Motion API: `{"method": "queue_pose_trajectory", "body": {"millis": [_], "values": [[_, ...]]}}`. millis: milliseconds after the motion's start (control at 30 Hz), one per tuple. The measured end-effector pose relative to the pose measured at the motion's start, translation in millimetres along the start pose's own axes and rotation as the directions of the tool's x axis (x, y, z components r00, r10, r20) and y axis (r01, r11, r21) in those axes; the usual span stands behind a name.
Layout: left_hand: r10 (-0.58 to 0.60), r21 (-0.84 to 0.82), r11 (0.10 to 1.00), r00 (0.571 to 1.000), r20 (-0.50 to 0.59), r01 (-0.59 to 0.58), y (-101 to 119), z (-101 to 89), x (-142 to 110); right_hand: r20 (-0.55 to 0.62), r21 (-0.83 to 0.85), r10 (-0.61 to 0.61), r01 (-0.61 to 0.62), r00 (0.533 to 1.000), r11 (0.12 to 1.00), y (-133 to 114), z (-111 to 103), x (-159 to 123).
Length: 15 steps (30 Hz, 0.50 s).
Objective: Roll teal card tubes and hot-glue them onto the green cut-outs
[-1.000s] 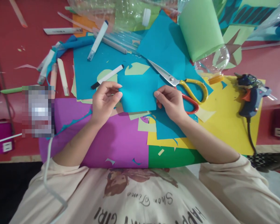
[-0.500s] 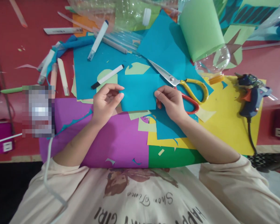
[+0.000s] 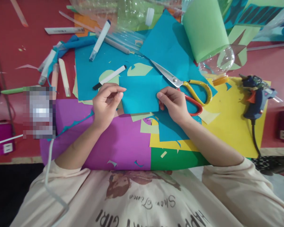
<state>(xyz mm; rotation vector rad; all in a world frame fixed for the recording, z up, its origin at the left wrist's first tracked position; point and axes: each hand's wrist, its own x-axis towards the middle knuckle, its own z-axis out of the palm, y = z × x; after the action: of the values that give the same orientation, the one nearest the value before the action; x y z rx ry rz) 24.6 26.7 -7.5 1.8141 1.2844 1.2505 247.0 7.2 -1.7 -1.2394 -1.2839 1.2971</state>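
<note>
A folded piece of teal paper (image 3: pixel 140 94) is held above the worktop between both hands. My left hand (image 3: pixel 107 104) pinches its left edge with thumb and fingers closed. My right hand (image 3: pixel 174 103) grips its right edge, fingers curled. Just beyond my right hand lie scissors (image 3: pixel 183 85) with yellow and red handles. A black-capped white marker (image 3: pixel 109 77) rests on a large teal sheet (image 3: pixel 94 67) just above my left hand.
Purple (image 3: pixel 118 142), yellow (image 3: pixel 229 123) and green (image 3: pixel 175 159) sheets cover the red table. A blue glue gun (image 3: pixel 255 96) lies at the right. A plastic bottle wrapped in light green paper (image 3: pixel 204 28), clear bottles, markers and paper scraps crowd the far side.
Almost nothing differs; the hands keep hold of the teal paper, with the left fingers shifting slightly along its edge.
</note>
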Motion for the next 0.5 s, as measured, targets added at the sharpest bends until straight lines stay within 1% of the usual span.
{"method": "queue_pose_trajectory", "body": {"millis": [100, 200, 333, 500], "values": [[-0.021, 0.003, 1.0, 1.0, -0.01, 0.021, -2, -0.1, 0, -0.003, -0.001, -0.001, 0.001, 1.0, 1.0, 0, 0, 0], [-0.03, -0.036, 0.999, 1.0, 0.002, 0.03, -5, -0.2, 0, -0.002, 0.002, -0.008, 0.008, 1.0, 1.0, -1, 0, 0], [0.009, -0.073, 0.997, 1.0, 0.022, -0.008, -8, -0.6, -1, -0.01, 0.004, -0.008, 0.008, 1.0, 1.0, -1, 0, 0], [0.054, -0.067, 0.997, 0.996, 0.066, -0.049, -14, -2.0, -2, -0.032, -0.006, -0.001, 0.001, 0.999, 1.0, 0, 0, 1]]}}
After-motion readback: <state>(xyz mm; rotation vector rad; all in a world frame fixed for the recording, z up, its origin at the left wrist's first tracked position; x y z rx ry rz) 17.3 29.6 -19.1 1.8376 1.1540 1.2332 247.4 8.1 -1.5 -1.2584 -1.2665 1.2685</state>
